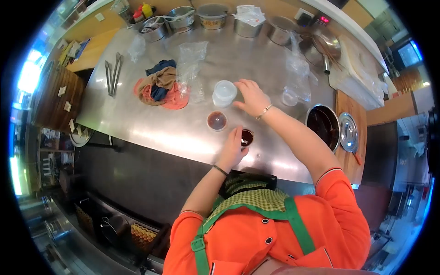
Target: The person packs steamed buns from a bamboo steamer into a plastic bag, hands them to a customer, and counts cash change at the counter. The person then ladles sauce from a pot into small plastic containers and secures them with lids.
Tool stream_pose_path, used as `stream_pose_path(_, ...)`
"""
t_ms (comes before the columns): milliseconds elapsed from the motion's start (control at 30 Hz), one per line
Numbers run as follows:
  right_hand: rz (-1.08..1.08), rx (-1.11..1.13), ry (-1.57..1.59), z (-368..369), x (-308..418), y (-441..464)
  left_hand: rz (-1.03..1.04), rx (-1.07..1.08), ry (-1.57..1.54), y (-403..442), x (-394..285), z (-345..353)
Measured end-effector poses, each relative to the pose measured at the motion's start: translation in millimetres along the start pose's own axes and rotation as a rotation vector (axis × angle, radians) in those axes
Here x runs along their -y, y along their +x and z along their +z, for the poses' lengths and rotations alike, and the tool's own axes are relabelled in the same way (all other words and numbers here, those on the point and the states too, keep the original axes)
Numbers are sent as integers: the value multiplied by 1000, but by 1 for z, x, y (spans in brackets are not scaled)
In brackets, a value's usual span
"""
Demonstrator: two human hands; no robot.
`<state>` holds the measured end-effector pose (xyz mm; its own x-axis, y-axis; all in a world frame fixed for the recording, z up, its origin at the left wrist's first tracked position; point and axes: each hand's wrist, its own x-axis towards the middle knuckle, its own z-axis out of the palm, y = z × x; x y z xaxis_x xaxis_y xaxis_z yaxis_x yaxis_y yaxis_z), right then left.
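Note:
My left hand (233, 149) is closed around a small cup of dark red sauce (247, 137) near the front edge of the steel table. Just up and to the left stands a second small cup (217, 121) with reddish-brown contents. Beyond it is a stack of clear round plastic lids or cups (225, 91); which of the two I cannot tell. My right hand (250, 97) is beside that stack on its right, thumb and fingers apart, with nothing seen between them.
Crumpled cloths (161, 87), plastic bags (191, 64) and tongs (112, 73) lie on the steel table (151, 128). Metal pots (179, 19) line the back. At the right are a pot of dark sauce (322, 126) and a metal lid (348, 132) on a wooden board.

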<state>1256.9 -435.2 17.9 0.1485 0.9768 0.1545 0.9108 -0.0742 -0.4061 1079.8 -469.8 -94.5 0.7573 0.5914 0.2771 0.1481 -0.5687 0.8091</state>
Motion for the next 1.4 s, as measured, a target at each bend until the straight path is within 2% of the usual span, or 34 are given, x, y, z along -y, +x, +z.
stream_pose_path(133,6,20,-47,28,6,34,92,-64,199,1,-4,-3)
stream_pose_path(233,22,56,-65,37,12,50,59,-52,223,0,-4,-3)
stream_pose_path(300,99,228,38,38,13,60,47,-46,236,1,-3,-3)
stream_pose_path(333,93,234,41,39,13,61,48,-26,239,0,-2,-4)
stream_pose_path(533,32,120,-13,44,7,54,48,-35,262,-2,-4,-3)
stream_pose_path(633,89,63,-12,50,0,56,42,-30,260,-1,-6,-4)
stream_pose_path(733,190,187,131,47,-2,63,41,-24,245,-2,-3,-5)
stream_pose_path(767,159,98,113,46,0,63,47,-21,231,-2,-4,-4)
stream_pose_path(800,130,9,93,45,1,59,40,-15,223,-2,-4,-4)
stream_pose_path(833,141,20,93,42,1,53,43,-19,229,-2,-4,-4)
stream_pose_path(900,-20,-168,169,25,11,40,54,-11,226,-1,-4,-7)
stream_pose_path(933,-16,-162,164,16,15,27,52,-11,218,-1,-6,-8)
stream_pose_path(1000,-183,-164,223,2,24,-16,18,5,159,0,-10,-12)
stream_pose_path(1100,-181,-75,204,-1,29,-73,-22,38,126,-1,-8,-12)
stream_pose_path(1167,-72,40,226,8,25,-96,-44,22,122,-3,-7,-14)
stream_pose_path(1400,-59,53,164,47,16,-115,-105,-34,94,-29,-3,-27)
